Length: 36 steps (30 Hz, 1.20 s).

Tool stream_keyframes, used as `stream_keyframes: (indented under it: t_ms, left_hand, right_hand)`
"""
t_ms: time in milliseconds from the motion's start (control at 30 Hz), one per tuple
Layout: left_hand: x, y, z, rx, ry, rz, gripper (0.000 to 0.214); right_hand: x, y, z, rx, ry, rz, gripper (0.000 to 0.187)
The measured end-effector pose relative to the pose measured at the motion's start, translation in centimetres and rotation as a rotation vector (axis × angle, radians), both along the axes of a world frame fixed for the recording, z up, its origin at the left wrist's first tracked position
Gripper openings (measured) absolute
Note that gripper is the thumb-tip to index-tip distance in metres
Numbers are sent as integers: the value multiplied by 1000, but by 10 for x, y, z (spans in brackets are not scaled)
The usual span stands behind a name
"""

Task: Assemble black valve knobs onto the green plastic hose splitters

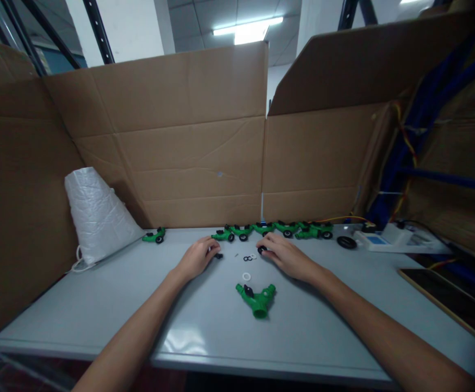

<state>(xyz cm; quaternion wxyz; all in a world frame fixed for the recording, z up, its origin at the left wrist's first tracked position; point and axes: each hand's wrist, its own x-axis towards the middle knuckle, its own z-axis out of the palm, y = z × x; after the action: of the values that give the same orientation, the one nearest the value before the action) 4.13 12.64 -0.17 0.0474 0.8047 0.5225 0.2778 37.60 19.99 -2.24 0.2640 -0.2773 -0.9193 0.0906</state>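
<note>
My left hand (198, 258) rests low over the table, its fingers curled together at a small black part (219, 256). On the other side, my right hand (285, 256) pinches a round black ring-like part (262, 250) between thumb and fingers, close to the tabletop. Between the hands lie small black O-rings (247, 258), a white ring (254, 256) and a tiny pin-like piece (236, 255). Nearer to me are a white washer (246, 276) and a green Y-shaped hose connector (259, 302) with a black lever on one branch.
Several green connectors with black rings (288, 230) line the table's back; another (154, 236) lies left. A white foam-wrapped bundle (98, 212) stands at left. A black ring (346, 242), a power strip (400, 240) and a dark panel (449, 299) lie right. Cardboard walls (188, 152) enclose the table.
</note>
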Motion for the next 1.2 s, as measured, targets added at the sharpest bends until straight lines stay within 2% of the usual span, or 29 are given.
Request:
stream_keyframes:
  t_ms: [167,367,600,767,967,1200]
  left_hand:
    - [1,-1,1,4,-4,2,26]
    - [-1,-1,-1,-30,10,-25,25]
    - [-3,0,-4,-53,22,-49,22]
    - [-4,2,-5,-45,25,-50,24]
    - [-5,2,-7,-35,18,-46,19]
    - [-5,2,-5,-39,5,-54,17]
  right_hand:
    - [1,3,-5,64,-39,-103,19]
    - [-2,1,-7,129,-74,-196,28]
    - [-3,2,-9,122,-43,-145,20]
    - [-2,7,-13,139,-29,-136,31]
    - [-1,8,-15,137,-23,-145,33]
    - [-3,0,-7,177,-16,-187,18]
